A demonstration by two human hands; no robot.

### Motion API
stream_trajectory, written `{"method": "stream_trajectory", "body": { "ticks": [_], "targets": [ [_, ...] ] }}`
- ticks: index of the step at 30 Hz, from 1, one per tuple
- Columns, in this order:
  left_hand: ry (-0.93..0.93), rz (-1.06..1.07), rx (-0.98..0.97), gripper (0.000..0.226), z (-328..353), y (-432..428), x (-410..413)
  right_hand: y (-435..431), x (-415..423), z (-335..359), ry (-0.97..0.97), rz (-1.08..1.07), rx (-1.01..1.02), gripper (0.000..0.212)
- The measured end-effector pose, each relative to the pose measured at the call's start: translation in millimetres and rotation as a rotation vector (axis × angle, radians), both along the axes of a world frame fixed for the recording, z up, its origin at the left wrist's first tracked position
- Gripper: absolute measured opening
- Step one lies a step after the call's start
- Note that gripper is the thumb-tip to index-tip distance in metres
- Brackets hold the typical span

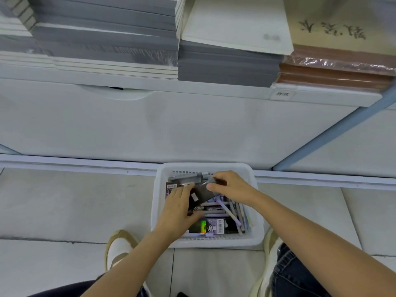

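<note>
Sorting through a white plastic basket point(205, 166) set on the floor under a shelf of stacked notebooks point(107, 39). Both hands are on one dark flat packet point(202, 195), held just above the loose pens point(227, 208) inside the basket. Right hand point(232, 187) pinches the packet's far end, thumb on the face and fingers curled behind. Left hand point(177, 207) clasps the near side between thumb and fingers. Packet looks light and thin with a glossy wrap, so probably slippery and likely to flex mid-span. Best taken by the short ends or edges.
</note>
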State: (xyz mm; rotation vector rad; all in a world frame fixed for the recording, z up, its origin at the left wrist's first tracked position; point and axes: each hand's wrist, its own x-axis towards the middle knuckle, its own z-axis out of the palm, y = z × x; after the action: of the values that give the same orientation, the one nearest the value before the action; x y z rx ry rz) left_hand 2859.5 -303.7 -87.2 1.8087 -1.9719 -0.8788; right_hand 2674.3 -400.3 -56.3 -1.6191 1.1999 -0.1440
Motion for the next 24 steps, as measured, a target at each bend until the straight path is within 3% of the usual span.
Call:
{"method": "stream_trajectory", "body": {
  "ticks": [3,5,8,10,12,16,20,24],
  "targets": [
    [0.066,0.015,0.012,0.052,4.1,1.3,-3.6,5.9,1.4,7.7,-0.131,0.035,0.199,0.01],
    [0.094,0.029,0.087,0.041,6.1,1.9,-0.4,5.4,-2.0,4.1,-0.165,-0.077,0.237,0.017],
    [0.229,0.139,0.256,0.038,3.5,4.7,7.1,5.2,-16.8,-15.5,0.136,-0.158,0.03,0.027],
    [0.32,0.233,0.332,0.036,1.0,7.7,9.3,13.6,-25.0,-32.7,0.391,-0.037,-0.025,0.036],
    [0.427,0.319,0.412,0.032,-0.9,8.7,9.9,25.5,-25.5,-49.3,0.502,0.098,-0.022,0.04],
    [0.694,0.365,0.552,0.03,0.5,8.9,8.7,39.0,-19.9,-66.2,0.555,0.224,-0.114,0.043],
    [0.775,0.409,0.581,0.019,-1.3,7.5,7.7,39.2,-19.3,-74.5,0.588,0.206,-0.18,0.048],
    [0.807,0.47,0.593,0.017,-4.2,5.2,7.8,36.0,-21.3,-76.5,0.636,0.321,-0.234,0.028]
  ]
}}
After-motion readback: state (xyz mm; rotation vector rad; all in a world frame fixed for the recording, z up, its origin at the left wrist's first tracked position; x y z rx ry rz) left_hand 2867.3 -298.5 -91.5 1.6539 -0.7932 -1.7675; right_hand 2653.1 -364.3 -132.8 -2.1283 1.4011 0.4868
